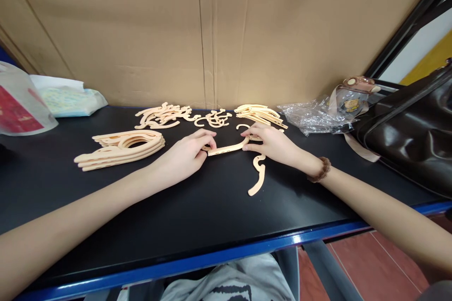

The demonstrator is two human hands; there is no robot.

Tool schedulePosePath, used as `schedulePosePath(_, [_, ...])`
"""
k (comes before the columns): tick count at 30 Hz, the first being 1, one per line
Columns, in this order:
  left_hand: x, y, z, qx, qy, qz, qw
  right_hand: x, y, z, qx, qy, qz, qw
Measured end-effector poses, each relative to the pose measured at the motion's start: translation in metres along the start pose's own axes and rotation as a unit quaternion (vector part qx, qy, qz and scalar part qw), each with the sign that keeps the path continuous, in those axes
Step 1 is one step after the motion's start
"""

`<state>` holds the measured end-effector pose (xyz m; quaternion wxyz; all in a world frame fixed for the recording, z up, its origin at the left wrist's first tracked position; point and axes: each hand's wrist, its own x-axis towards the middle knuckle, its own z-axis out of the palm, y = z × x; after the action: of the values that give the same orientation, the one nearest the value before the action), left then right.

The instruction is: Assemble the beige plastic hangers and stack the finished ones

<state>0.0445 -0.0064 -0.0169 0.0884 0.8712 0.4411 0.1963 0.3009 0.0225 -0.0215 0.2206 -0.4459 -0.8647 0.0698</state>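
A slim beige plastic hanger bar (228, 150) lies between my hands, low over the black tabletop. My left hand (189, 152) is closed at its left end, thumb and fingers pinched together. At the bar's raised right end, my right hand (270, 145) pinches it between thumb and fingers, and these hide part of that end. A curved hanger arm (260, 179) lies on the table just below my right hand. Just beyond the right fingertips is a hook (242, 126). To the left of my left hand lies a stack of folded beige hangers (122, 153).
Along the back lie piles of hanger arms (162, 116), small hooks (218, 118) and bars (259, 113). Clear plastic wrap (310, 115), a clear bottle (353, 99) and a dark bag (406, 136) stand right. A tissue pack (70, 99) and white container (26, 103) stand left; cardboard (148, 33) rises behind.
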Motion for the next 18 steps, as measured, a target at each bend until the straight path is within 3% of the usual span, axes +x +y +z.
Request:
schedulePosePath(10, [0.000,0.006,0.003,-0.122,0.007,-0.017,0.992,-0.001,-0.007,0.004,0.003,0.021,-0.012,1.000])
schedulePosePath(18, [0.000,0.009,0.007,-0.068,-0.006,-0.046,0.997,0.000,-0.008,0.005,0.003,0.020,-0.033,0.999])
